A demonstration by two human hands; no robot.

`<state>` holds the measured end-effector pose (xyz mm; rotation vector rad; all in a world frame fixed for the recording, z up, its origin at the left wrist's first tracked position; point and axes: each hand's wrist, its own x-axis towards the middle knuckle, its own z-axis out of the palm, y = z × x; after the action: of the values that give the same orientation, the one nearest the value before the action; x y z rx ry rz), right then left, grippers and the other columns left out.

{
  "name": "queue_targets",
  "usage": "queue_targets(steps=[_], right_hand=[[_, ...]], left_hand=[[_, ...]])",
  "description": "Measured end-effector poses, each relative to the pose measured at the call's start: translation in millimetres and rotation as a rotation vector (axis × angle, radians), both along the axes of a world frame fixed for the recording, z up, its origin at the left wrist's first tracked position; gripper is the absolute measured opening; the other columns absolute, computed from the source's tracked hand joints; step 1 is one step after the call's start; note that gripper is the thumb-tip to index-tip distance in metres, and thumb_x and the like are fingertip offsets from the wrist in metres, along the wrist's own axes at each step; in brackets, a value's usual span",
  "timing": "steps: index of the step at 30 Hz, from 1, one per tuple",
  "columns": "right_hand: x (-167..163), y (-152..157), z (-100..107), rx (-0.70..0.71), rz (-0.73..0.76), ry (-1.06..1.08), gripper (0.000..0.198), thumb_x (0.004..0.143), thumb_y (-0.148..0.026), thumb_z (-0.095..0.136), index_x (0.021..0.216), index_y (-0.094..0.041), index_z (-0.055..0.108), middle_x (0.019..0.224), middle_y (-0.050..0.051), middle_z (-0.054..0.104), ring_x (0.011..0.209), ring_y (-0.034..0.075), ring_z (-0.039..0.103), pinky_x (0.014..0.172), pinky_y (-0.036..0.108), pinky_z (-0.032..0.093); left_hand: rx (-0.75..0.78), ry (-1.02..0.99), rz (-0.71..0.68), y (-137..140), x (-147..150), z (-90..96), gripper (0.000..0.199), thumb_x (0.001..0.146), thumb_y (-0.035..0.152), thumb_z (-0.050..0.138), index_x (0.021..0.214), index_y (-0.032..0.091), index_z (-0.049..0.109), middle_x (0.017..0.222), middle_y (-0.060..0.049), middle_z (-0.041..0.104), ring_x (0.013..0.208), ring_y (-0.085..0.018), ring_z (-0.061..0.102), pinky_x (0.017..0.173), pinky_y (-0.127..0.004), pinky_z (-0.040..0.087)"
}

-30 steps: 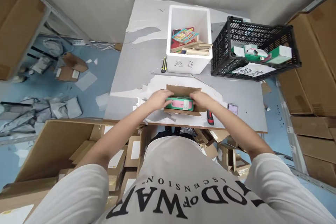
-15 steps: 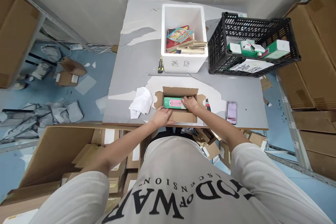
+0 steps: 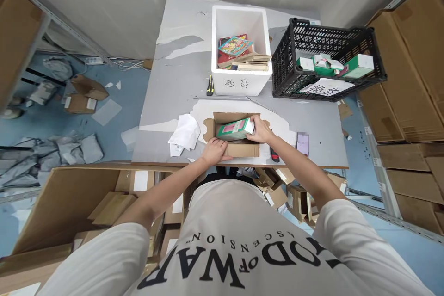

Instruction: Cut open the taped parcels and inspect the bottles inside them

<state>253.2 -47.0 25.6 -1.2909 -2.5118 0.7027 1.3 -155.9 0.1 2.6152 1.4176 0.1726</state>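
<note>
An open cardboard box [image 3: 242,150] lies on the table in front of me with its flaps folded out. Inside it a green and pink product box [image 3: 234,128] is tilted, its white right end raised above the rim. My right hand [image 3: 260,129] grips that raised end, thumb and fingers around it. At the cardboard box's front left corner rests my left hand [image 3: 215,150], fingers bent over the edge and holding it. The left end of the product box is still down in the cardboard box.
A white foam bin [image 3: 239,84] with books and a black crate [image 3: 326,64] with green boxes stand at the back. Crumpled white paper [image 3: 186,132] lies left; a red-black cutter [image 3: 274,155] and a phone [image 3: 302,144] lie right. A yellow cutter [image 3: 210,85] sits beside the bin.
My right hand has lifted the product box's right end, so it went from lying flat to tilted. The left hand stays at the cardboard box's corner.
</note>
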Motion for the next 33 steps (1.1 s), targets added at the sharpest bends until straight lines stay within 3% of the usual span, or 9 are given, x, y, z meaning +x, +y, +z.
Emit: queue_targets(steps=[4, 8, 15, 19, 22, 25, 27, 30, 33], right_hand=[[-13.6, -15.1, -13.3, 0.094, -0.165, 0.154, 0.041, 0.071, -0.032, 0.062, 0.103, -0.020, 0.041, 0.114, 0.015, 0.057, 0.107, 0.029, 0.054, 0.092, 0.043, 0.045], [-34.0, -27.5, -14.7, 0.154, -0.080, 0.141, 0.047, 0.077, -0.038, 0.062, 0.115, -0.017, 0.045, 0.135, 0.020, 0.045, 0.126, 0.031, 0.043, 0.103, 0.043, 0.039], [-55.1, -13.0, 15.4, 0.083, 0.026, -0.120, 0.045, 0.085, -0.035, 0.054, 0.125, -0.015, 0.050, 0.134, 0.017, 0.046, 0.122, 0.028, 0.045, 0.102, 0.039, 0.040], [-49.9, 4.9, 50.7, 0.191, -0.006, -0.069, 0.045, 0.081, -0.033, 0.058, 0.123, -0.016, 0.054, 0.134, 0.018, 0.048, 0.120, 0.031, 0.047, 0.102, 0.042, 0.039], [-31.5, 10.5, 95.9, 0.297, -0.022, -0.006, 0.045, 0.082, -0.036, 0.057, 0.123, -0.016, 0.053, 0.134, 0.018, 0.047, 0.120, 0.033, 0.048, 0.100, 0.045, 0.041], [-3.7, -0.7, 144.1, 0.375, -0.016, 0.014, 0.044, 0.084, -0.040, 0.056, 0.123, -0.019, 0.054, 0.134, 0.016, 0.047, 0.122, 0.033, 0.047, 0.100, 0.047, 0.042], [14.7, -17.7, 163.8, 0.390, -0.004, 0.024, 0.042, 0.084, -0.041, 0.057, 0.121, -0.021, 0.054, 0.134, 0.015, 0.048, 0.122, 0.032, 0.048, 0.100, 0.047, 0.043], [32.0, -48.8, 159.8, 0.361, 0.032, 0.022, 0.040, 0.082, -0.041, 0.059, 0.118, -0.023, 0.056, 0.131, 0.015, 0.050, 0.119, 0.031, 0.051, 0.098, 0.046, 0.045], [30.9, -73.0, 121.1, 0.283, 0.073, -0.006, 0.037, 0.082, -0.037, 0.060, 0.115, -0.023, 0.057, 0.130, 0.014, 0.051, 0.117, 0.030, 0.051, 0.096, 0.043, 0.046]], left_hand=[[0.004, 0.004, 0.039, 4.4, 3.4, 1.6, 0.066, 0.078, 0.075, 0.049, 0.102, 0.014, 0.062, 0.090, -0.013, 0.068, 0.088, -0.027, 0.064, 0.094, -0.041, 0.039], [-0.006, -0.012, 0.040, 9.0, 3.4, 4.1, 0.066, 0.079, 0.074, 0.049, 0.106, 0.015, 0.062, 0.091, -0.013, 0.068, 0.088, -0.027, 0.064, 0.096, -0.043, 0.038], [-0.027, -0.051, 0.069, 15.5, 3.2, 1.8, 0.065, 0.082, 0.070, 0.048, 0.111, 0.012, 0.061, 0.094, -0.016, 0.068, 0.092, -0.029, 0.063, 0.097, -0.045, 0.037], [-0.013, -0.053, 0.109, 35.0, 1.8, -1.6, 0.058, 0.086, 0.064, 0.046, 0.109, 0.013, 0.062, 0.092, -0.017, 0.068, 0.092, -0.031, 0.063, 0.096, -0.046, 0.037], [-0.001, -0.008, 0.089, 57.6, -3.1, -1.6, 0.061, 0.085, 0.065, 0.046, 0.106, 0.011, 0.063, 0.091, -0.018, 0.068, 0.092, -0.030, 0.064, 0.097, -0.045, 0.036], [-0.009, 0.041, 0.070, 83.1, -10.0, 1.6, 0.064, 0.082, 0.068, 0.049, 0.106, 0.010, 0.064, 0.095, -0.018, 0.068, 0.094, -0.030, 0.064, 0.099, -0.044, 0.035], [-0.022, 0.057, 0.065, 99.1, -14.2, 4.6, 0.065, 0.082, 0.068, 0.051, 0.107, 0.010, 0.064, 0.097, -0.018, 0.069, 0.095, -0.031, 0.064, 0.099, -0.043, 0.035], [-0.041, 0.043, 0.054, 117.8, -18.2, 8.5, 0.064, 0.084, 0.063, 0.052, 0.115, 0.007, 0.062, 0.102, -0.019, 0.069, 0.100, -0.031, 0.063, 0.100, -0.042, 0.035], [-0.055, -0.022, 0.020, 126.6, -18.6, 11.4, 0.058, 0.089, 0.054, 0.048, 0.123, 0.008, 0.059, 0.115, -0.020, 0.065, 0.112, -0.031, 0.059, 0.103, -0.043, 0.033]])
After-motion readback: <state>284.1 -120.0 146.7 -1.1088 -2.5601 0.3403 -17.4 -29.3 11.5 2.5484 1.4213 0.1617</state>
